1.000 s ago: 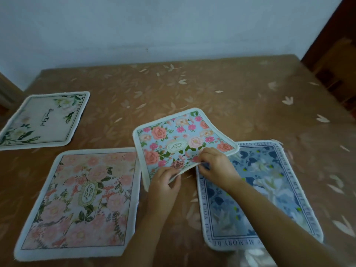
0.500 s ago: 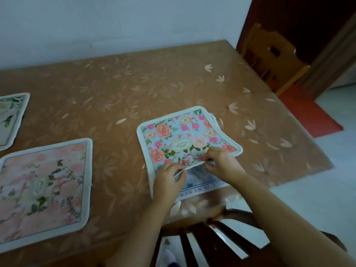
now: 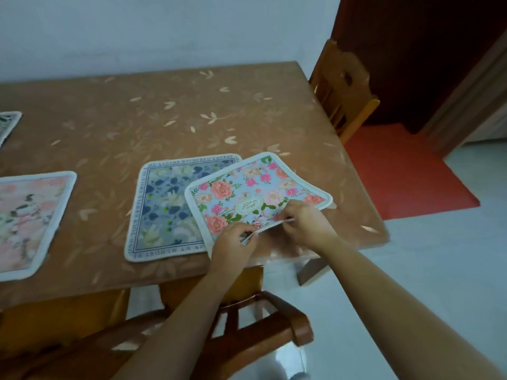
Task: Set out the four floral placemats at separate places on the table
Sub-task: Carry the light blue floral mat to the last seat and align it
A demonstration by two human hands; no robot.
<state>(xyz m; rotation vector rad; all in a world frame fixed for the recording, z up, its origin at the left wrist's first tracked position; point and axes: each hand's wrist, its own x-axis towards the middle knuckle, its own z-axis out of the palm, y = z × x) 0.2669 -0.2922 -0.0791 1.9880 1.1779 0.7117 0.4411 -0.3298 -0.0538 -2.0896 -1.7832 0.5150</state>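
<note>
Left hand [image 3: 233,241]: pinched shut on near edge of rose placemat [image 3: 255,193], thumb on top.
Right hand [image 3: 307,220]: likewise clamped on same near edge, a little to the right of the left hand.
Rose placemat: light blue ground, pink and coral roses, white border, oval label at centre; near edge lifted and bowed between both hands, far corners resting near the right end of the tabletop [image 3: 164,116]; left part overlapping the blue placemat [image 3: 164,209].
Blue placemat: flat, dark blue and cream flowers, lettered border, near front edge.
Pink placemat [image 3: 27,223]: flat, at left, well apart from the blue one, partly out of frame.
Fourth placemat [image 3: 9,123]: only a corner visible, far left.
Tabletop: brown cloth with pale leaf print.
Wooden chair [image 3: 343,89]: beyond the right end.
Dark chair [image 3: 247,325]: below forearms.
</note>
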